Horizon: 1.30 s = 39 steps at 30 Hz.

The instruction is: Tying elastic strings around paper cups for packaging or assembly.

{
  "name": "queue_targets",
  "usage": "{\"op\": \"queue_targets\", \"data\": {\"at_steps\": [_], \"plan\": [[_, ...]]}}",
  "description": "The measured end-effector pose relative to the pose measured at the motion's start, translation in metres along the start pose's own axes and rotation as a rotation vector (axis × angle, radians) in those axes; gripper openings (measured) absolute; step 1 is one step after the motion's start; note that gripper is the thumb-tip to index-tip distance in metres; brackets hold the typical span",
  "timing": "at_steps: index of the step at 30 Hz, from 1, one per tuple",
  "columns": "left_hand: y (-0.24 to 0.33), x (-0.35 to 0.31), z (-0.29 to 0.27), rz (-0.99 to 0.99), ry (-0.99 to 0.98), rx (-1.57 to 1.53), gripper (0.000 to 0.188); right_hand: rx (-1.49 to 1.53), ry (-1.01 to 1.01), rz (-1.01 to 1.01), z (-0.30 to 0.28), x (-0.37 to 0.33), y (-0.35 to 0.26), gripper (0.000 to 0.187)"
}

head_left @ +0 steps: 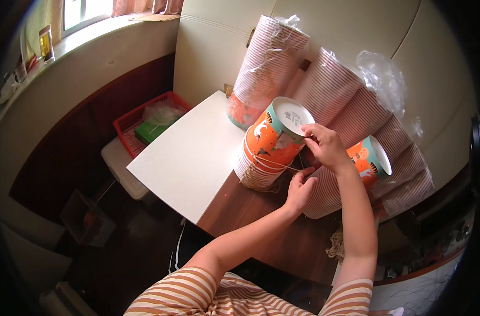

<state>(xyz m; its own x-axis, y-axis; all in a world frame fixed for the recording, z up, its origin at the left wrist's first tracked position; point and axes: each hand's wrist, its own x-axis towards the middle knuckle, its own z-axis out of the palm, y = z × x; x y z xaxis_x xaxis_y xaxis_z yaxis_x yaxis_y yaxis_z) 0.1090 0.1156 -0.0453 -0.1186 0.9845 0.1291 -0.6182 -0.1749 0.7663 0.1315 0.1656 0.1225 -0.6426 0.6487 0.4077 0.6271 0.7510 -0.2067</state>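
Note:
A stack of upside-down paper cups point(269, 139), orange with animal prints and a teal rim, leans on the table before me. Thin string point(275, 163) crosses its side, and more string lies tangled around its lower part. My left hand point(300, 192) is closed beside the stack, the string running to its fingertips. Up at the white base, my right hand point(327, 148) pinches close to the rim; a thin strand runs down from its fingers. Right of my right forearm, another stack of orange-and-teal cups point(365, 163) lies tilted.
Tall sleeves of nested cups in clear plastic point(271, 63) stand behind, and several more sleeves point(364, 118) lie at the right. A white board point(190, 152) covers the table's left part, beside brown wood point(234, 208). Further left sits a red basket point(126, 126).

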Motion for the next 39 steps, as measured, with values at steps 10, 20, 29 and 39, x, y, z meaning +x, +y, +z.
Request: {"op": "queue_targets", "data": {"at_steps": [10, 20, 29, 39], "plan": [[0.001, -0.005, 0.006, -0.098, 0.016, -0.037, 0.048, 0.069, 0.025, -0.11, 0.001, 0.0, 0.013, 0.02], [-0.008, 0.001, 0.004, -0.162, 0.01, -0.093, 0.053, 0.13, -0.04, -0.029, -0.001, 0.002, 0.013, 0.014], [-0.022, 0.004, 0.007, -0.159, 0.006, -0.098, 0.058, 0.079, -0.046, -0.043, 0.002, -0.001, 0.016, 0.018], [-0.03, 0.007, 0.008, -0.26, 0.006, -0.216, 0.069, 0.034, -0.048, -0.001, 0.007, -0.007, 0.016, 0.028]]}}
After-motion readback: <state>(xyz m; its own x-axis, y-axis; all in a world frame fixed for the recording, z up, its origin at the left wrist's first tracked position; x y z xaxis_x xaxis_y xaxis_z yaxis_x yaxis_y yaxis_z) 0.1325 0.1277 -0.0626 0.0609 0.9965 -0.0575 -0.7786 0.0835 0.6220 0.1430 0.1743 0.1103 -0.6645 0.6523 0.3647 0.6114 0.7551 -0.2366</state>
